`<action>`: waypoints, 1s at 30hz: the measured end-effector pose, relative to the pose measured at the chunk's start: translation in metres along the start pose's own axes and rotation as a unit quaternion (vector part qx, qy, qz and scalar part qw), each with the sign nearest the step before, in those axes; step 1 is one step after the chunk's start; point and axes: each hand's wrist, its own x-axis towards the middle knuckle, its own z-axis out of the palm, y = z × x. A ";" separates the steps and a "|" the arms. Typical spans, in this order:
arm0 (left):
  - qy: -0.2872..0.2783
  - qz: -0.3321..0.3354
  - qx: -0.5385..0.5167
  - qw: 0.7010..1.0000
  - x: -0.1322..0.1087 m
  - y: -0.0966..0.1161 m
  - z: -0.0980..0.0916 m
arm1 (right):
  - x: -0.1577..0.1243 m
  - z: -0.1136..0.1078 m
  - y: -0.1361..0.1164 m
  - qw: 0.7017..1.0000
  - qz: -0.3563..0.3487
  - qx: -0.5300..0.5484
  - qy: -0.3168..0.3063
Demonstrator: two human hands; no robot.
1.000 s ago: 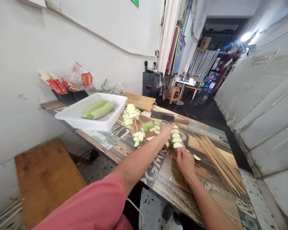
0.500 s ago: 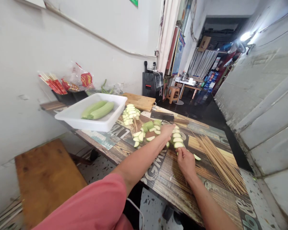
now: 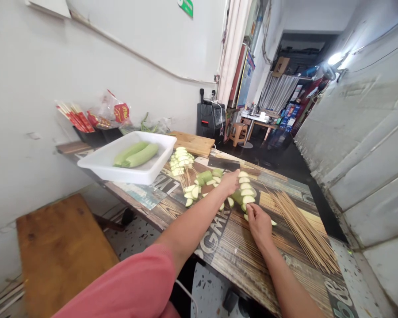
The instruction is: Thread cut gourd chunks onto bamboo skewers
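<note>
**Row of zucchini slices pinned between two hands**

A row of zucchini slices (image 3: 244, 189) is laid on the table (image 3: 219, 247), its long axis running away from the person, from the near edge toward the cleaver (image 3: 223, 163). The left hand (image 3: 231, 181) is placed against the left flank of the row at its far half, fingers curled onto the slices, so a hold on them is judged likely though the fingertips are hidden. The right hand (image 3: 259, 222) is set at the near end of the row, thumb and fingers pinched together on something thin, probably a bamboo skewer; the skewer itself cannot be made out, so what is gripped cannot be told for certain. The row thus lies directly ahead of the right hand and just right of the left hand; the right hand is nearer the end face, in line with the axis.

Counted: about five slices are visible in the row, with one loose slice (image 3: 272, 223) beside the right hand. Two whole zucchini (image 3: 136, 154) are seen in one white tub (image 3: 126, 172). One heap of finished skewers (image 3: 181, 160) and one scatter of cut pieces (image 3: 199, 185) lie left of the row. One sheaf of bare bamboo skewers (image 3: 301, 223), too many to count, is spread to the right. One wooden cutting board (image 3: 193, 142) stands behind.
</note>
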 end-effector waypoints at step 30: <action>-0.165 -0.009 -0.033 0.986 -0.022 -0.002 0.013 | 0.001 -0.003 0.002 0.978 0.015 0.144 0.148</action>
